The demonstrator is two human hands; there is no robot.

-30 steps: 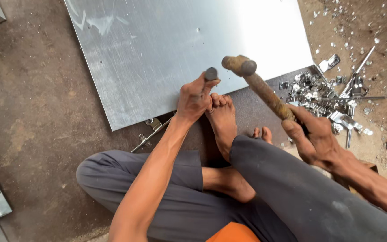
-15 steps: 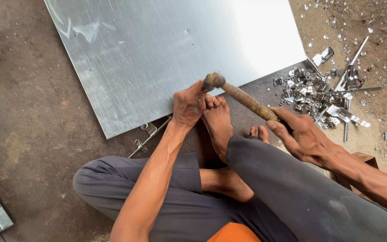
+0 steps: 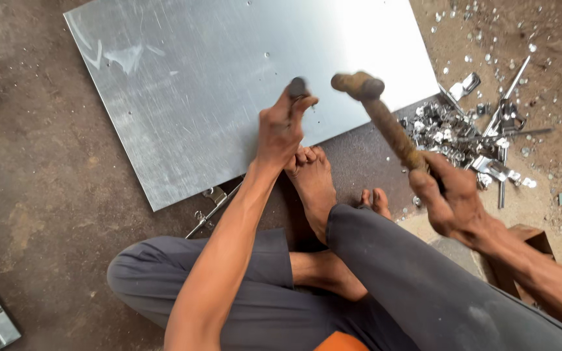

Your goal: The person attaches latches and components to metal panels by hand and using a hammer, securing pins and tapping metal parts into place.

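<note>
Left hand [image 3: 280, 130] gripped punch [image 3: 298, 87] on steel sheet [image 3: 216, 84]; right hand [image 3: 449, 198] clenched raised hammer [image 3: 378, 110]. Glancing blow risked knuckles, toes [image 3: 307, 156].

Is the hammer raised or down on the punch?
Raised: the hammer head sits apart from the punch top, right of it.

The hammer [image 3: 385, 120] has been lifted off the punch [image 3: 297, 87]. Half a second ago its head was down on the punch top; now the head is held up just beside the punch, to its right, with a gap between them. The right hand [image 3: 447, 195] has been pulled back from the sheet [image 3: 196, 84], as it was a second ago.
</note>
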